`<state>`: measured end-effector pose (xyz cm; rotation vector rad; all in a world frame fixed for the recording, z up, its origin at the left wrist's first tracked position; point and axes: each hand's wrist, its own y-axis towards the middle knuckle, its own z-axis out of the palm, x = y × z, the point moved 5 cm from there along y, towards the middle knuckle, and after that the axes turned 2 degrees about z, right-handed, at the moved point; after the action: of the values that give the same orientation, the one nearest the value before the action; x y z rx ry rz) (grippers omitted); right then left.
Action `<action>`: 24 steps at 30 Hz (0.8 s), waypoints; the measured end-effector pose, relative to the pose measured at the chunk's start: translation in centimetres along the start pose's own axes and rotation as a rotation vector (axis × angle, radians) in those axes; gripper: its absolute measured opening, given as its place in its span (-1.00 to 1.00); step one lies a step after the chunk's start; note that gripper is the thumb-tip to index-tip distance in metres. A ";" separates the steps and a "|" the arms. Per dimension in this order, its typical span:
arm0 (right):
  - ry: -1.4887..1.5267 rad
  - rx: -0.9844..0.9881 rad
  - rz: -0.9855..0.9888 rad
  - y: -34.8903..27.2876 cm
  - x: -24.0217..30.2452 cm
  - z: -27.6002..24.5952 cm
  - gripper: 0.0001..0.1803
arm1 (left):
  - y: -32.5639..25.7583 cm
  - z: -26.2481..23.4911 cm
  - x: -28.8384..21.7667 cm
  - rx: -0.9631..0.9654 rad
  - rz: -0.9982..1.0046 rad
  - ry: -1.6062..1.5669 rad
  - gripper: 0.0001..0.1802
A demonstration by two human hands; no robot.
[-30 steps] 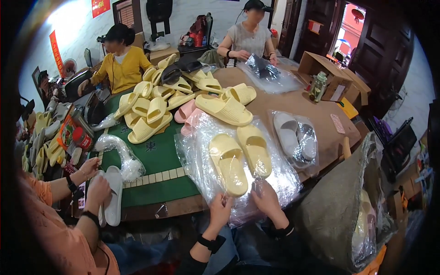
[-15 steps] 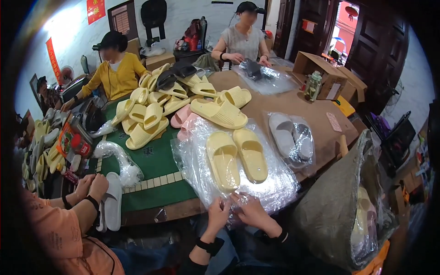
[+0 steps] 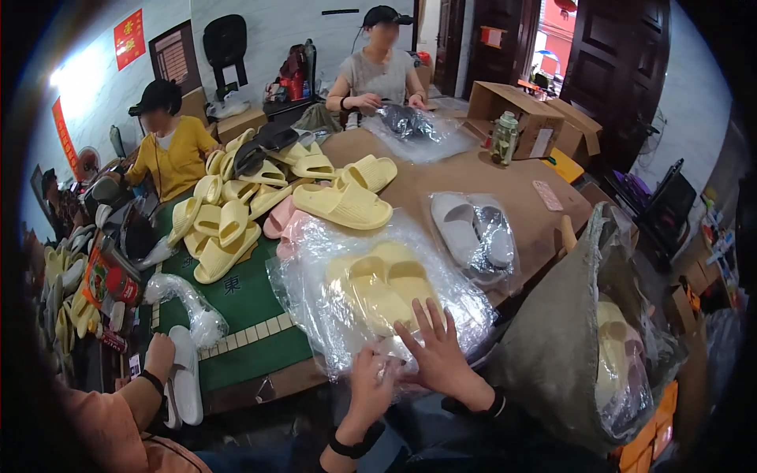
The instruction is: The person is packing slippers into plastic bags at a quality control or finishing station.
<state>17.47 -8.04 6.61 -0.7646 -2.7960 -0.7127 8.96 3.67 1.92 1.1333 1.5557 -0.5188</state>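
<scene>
**A:** What have I got under my hands here?

**B:** A pair of pale yellow slippers (image 3: 382,288) inside a clear plastic bag (image 3: 315,311); it lies on the near edge of the table (image 3: 505,177), partly over the green mat (image 3: 244,303), just in front of me; the loose yellow slippers (image 3: 225,225) are heaped farther back and to my left.

**A:** And the hands?

**B:** My right hand (image 3: 441,355) lies flat on the near end of the bag, fingers spread apart and pressing the film down; my left hand (image 3: 372,380) is beside it at the bag's mouth, fingers curled together on a gather of the plastic, as far as I can tell; the fingertips are partly hidden by the crinkled film.

**A:** How do I expect it to handle?

**B:** Light, I'd judge; foam slippers, soft but springy, so they will push back if squeezed; the film is thin, slick and noisy, likely to slide on the mat and let the slippers shift inside; not fragile, though the plastic could tear if yanked.

**A:** Where would I grip?

**B:** At the bunched open end for the bag alone; through the film across both soles to lift the whole packet; the bagged grey slippers (image 3: 473,229) to my right lie well apart.
</scene>
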 end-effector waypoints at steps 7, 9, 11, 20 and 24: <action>0.306 -0.193 0.030 1.9 -1.0 -2.1 -0.46 | -1.1 1.9 -2.8 0.093 0.359 0.327 -0.49; 0.428 -0.284 0.134 2.3 -1.8 -3.2 -0.52 | -0.1 1.4 -2.8 -0.113 0.197 -0.074 -0.30; 0.397 -0.350 0.140 2.5 -2.8 -4.3 -0.56 | 0.5 1.8 -0.6 -0.113 0.161 -0.072 -0.29; 0.115 -0.591 0.094 4.4 -5.6 -6.2 -0.65 | 0.4 4.1 4.3 -0.072 0.292 0.829 -0.65; -0.187 -0.703 0.043 6.8 -8.4 -7.0 -0.60 | 0.8 3.7 4.5 -0.088 0.206 0.830 -0.62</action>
<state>28.37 -9.98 13.23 -1.0266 -2.6527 -1.7358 11.66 2.80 -3.21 1.5178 2.0884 0.2031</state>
